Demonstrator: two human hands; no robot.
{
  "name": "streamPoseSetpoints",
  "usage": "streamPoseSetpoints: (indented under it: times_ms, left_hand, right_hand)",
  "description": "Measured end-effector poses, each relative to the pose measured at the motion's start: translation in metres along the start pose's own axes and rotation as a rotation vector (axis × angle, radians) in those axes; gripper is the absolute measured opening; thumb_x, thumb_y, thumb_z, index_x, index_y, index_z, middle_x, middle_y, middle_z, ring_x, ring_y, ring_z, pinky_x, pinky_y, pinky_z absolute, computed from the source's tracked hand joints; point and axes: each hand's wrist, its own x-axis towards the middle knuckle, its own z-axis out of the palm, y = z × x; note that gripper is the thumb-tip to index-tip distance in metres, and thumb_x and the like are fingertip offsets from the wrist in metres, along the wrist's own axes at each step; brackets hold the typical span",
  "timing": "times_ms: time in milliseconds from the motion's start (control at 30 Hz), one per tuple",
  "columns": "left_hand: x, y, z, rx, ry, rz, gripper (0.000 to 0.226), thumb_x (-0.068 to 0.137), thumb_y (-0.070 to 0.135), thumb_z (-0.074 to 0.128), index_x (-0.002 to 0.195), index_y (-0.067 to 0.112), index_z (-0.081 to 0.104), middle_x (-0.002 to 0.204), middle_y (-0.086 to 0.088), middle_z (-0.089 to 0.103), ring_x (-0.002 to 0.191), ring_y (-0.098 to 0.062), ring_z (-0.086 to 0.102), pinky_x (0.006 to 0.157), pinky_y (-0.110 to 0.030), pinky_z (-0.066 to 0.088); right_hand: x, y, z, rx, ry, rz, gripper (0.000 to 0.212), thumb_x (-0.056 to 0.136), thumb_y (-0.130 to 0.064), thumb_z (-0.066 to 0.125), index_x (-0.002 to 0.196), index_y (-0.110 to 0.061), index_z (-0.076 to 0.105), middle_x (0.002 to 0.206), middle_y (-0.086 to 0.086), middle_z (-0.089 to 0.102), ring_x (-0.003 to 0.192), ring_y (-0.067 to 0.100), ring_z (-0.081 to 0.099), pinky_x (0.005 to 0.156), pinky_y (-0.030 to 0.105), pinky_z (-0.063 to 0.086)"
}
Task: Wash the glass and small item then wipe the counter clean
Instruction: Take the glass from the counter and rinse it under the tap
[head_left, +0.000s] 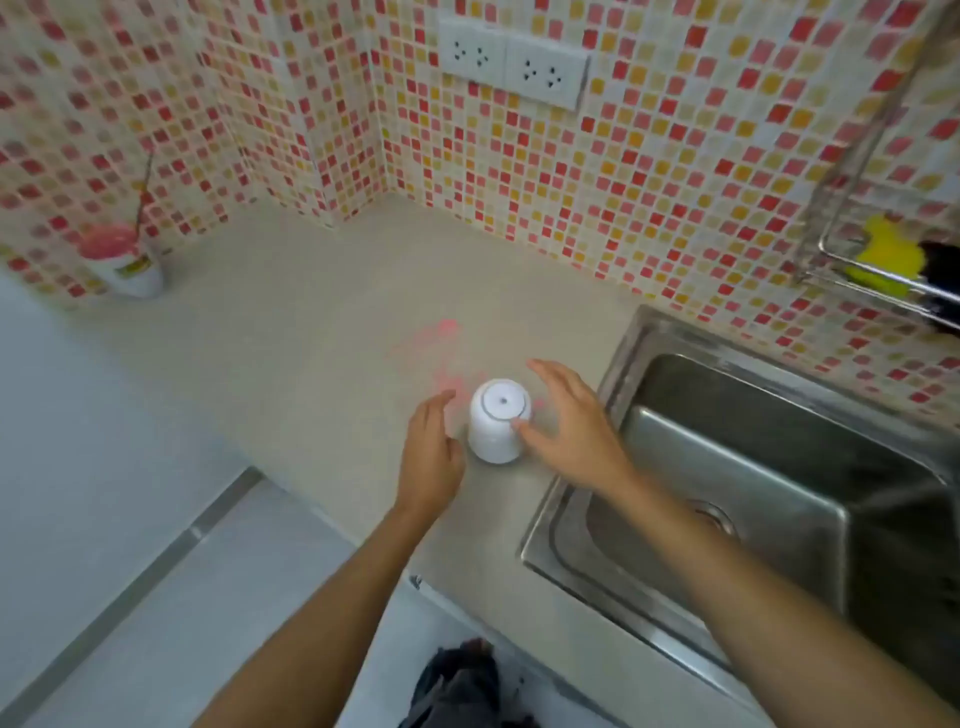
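On the counter (291, 332), a white cup (497, 420) is set upside down by pink stains (439, 353). It is flanked by the left hand (431, 457) and right hand (566, 421), both spread wide, nothing held.

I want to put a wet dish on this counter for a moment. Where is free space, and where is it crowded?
Free: the counter between the pink-topped cup in the far left corner and the pink stain. Also the strip under the wall sockets. Crowded: beside the sink, where left hand and right hand flank the white cup.
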Motion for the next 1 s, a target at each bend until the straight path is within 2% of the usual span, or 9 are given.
streamPoseSetpoints:
  times_ms: [167,300,467,533,633,700,767,867,1000]
  left_hand:
    - [-0.014,-0.027,0.028,-0.078,-0.187,-0.003,0.063,0.078,0.005,0.055,0.139,0.013,0.042,0.136,-0.003,0.051,0.123,-0.017,0.048,0.105,-0.035,0.039]
    - [-0.002,-0.018,0.044,-0.207,-0.164,-0.013,0.07,0.078,0.022,0.072,0.14,0.026,0.039,0.131,0.008,0.054,0.121,-0.01,0.053,0.097,-0.036,0.048]
    - [0.007,-0.005,0.055,-0.299,-0.055,-0.109,0.072,0.069,0.028,0.079,0.133,0.022,0.046,0.117,0.014,0.062,0.107,-0.001,0.061,0.085,-0.033,0.054]
    - [0.005,-0.011,0.057,-0.275,-0.071,-0.17,0.085,0.066,0.038,0.082,0.137,0.025,0.037,0.113,0.012,0.065,0.103,-0.001,0.063,0.082,-0.032,0.056]
    - [0.003,-0.017,0.061,-0.174,-0.12,-0.229,0.116,0.062,0.057,0.08,0.15,0.023,0.013,0.124,0.009,0.062,0.111,-0.009,0.06,0.089,-0.036,0.053]
    - [0.002,-0.015,0.06,-0.155,-0.127,-0.23,0.122,0.063,0.057,0.079,0.151,0.023,0.002,0.129,0.003,0.06,0.113,-0.015,0.059,0.09,-0.037,0.052]
    - [0.001,-0.011,0.058,-0.149,-0.126,-0.219,0.121,0.065,0.053,0.08,0.151,0.021,0.002,0.13,0.0,0.059,0.113,-0.018,0.058,0.09,-0.036,0.051]
    - [0.002,-0.007,0.055,-0.148,-0.119,-0.213,0.118,0.066,0.05,0.08,0.151,0.016,0.006,0.124,0.007,0.06,0.109,-0.014,0.059,0.087,-0.03,0.05]
    - [0.003,-0.006,0.052,-0.179,-0.114,-0.191,0.116,0.067,0.052,0.079,0.151,0.022,0.005,0.121,0.017,0.058,0.107,-0.01,0.06,0.085,-0.029,0.051]
  right_hand:
    - [0.009,-0.019,0.023,-0.06,-0.129,0.014,0.077,0.072,-0.067,0.047,0.142,-0.039,0.032,0.148,-0.003,0.032,0.131,0.024,0.036,0.106,0.036,0.037]
    - [0.015,-0.023,0.031,-0.108,-0.132,0.134,0.074,0.071,-0.061,0.057,0.138,-0.044,0.031,0.134,-0.004,0.04,0.118,0.026,0.041,0.096,0.037,0.041]
    - [0.023,-0.032,0.037,-0.25,-0.098,0.188,0.075,0.068,-0.064,0.063,0.13,-0.038,0.032,0.115,0.006,0.053,0.103,0.033,0.052,0.081,0.039,0.045]
    - [0.026,-0.035,0.036,-0.262,-0.111,0.2,0.073,0.068,-0.062,0.063,0.13,-0.036,0.033,0.112,0.006,0.053,0.1,0.033,0.053,0.079,0.038,0.045]
    - [0.029,-0.037,0.031,-0.245,-0.122,0.217,0.072,0.068,-0.059,0.063,0.13,-0.038,0.034,0.108,0.001,0.048,0.1,0.029,0.052,0.077,0.035,0.044]
    - [0.029,-0.038,0.027,-0.25,-0.14,0.206,0.071,0.068,-0.056,0.064,0.131,-0.04,0.036,0.106,-0.002,0.045,0.101,0.026,0.05,0.076,0.033,0.042]
    - [0.031,-0.041,0.02,-0.256,-0.16,0.187,0.069,0.067,-0.053,0.065,0.13,-0.041,0.038,0.105,-0.005,0.044,0.102,0.024,0.05,0.074,0.032,0.042]
    - [0.031,-0.044,0.007,-0.254,-0.178,0.157,0.067,0.064,-0.051,0.064,0.126,-0.044,0.038,0.108,-0.007,0.047,0.1,0.021,0.051,0.072,0.031,0.042]
    - [0.03,-0.045,-0.011,-0.24,-0.173,0.171,0.067,0.061,-0.05,0.065,0.122,-0.048,0.037,0.107,-0.009,0.049,0.092,0.017,0.052,0.072,0.031,0.043]
